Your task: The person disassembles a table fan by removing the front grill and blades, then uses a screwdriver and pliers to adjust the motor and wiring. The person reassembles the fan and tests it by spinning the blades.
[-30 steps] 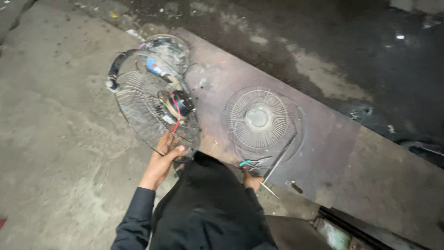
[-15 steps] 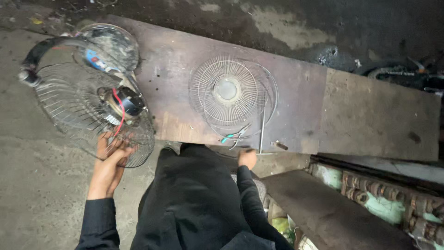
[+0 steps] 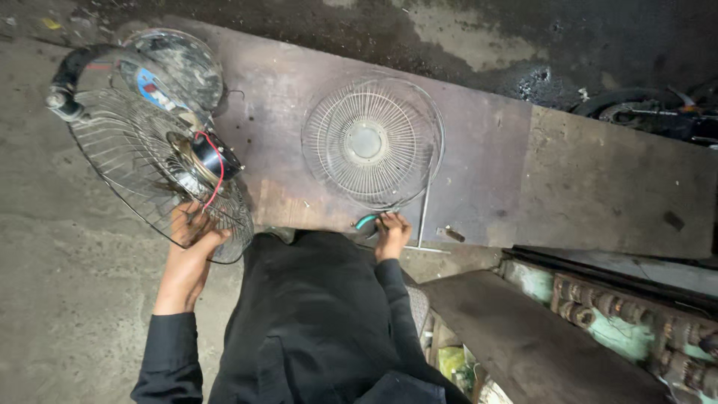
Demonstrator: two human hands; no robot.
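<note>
My left hand [image 3: 191, 233] grips the lower rim of a wire fan guard [image 3: 131, 161] that carries a black motor [image 3: 213, 158] with a red wire and a round metal base [image 3: 176, 63]. A second, separate wire fan guard [image 3: 370, 142] lies flat on a brown board [image 3: 486, 142]. My right hand [image 3: 390, 233] rests at the near edge of that board, closed around a tool with a teal handle [image 3: 366, 221], just below the flat guard. My dark clothing fills the bottom middle.
The board lies on a rough concrete floor [image 3: 67, 284]. A thin metal rod [image 3: 424, 213] lies beside the flat guard. At the lower right stand a dark plank [image 3: 538, 337] and a greenish metal part with rusty pieces [image 3: 621, 314].
The view has shifted, so the fan and board sit closer and larger. My left hand keeps hold of the guard rim; my right hand stays at the board's edge with the tool.
</note>
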